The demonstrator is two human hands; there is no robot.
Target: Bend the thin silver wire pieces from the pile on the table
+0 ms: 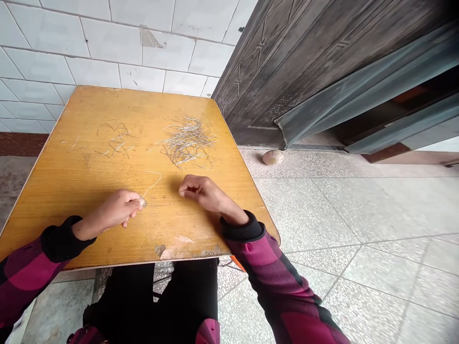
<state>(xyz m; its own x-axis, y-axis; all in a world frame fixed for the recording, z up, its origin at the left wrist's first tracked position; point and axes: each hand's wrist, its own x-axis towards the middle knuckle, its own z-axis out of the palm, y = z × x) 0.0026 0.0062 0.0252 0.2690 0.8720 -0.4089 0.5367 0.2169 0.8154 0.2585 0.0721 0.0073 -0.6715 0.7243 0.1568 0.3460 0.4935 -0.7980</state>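
Thin bent wire [154, 180] pinched in fingertips of my left hand [116, 211]. Right hand [201, 190] curled near wire; cannot tell if holding anything. Wire pile [188, 141] and wire scraps [116, 141] beyond it. Loose pinch could let wire slip, get lost among scraps.

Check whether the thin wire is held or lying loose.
Held: the left hand pinches one end of the thin wire; the rest curves out over the wooden tabletop.

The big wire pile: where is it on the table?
In the head view, the wire pile lies on the far right of the wooden table, just beyond the right hand and right of a smaller wire scatter.
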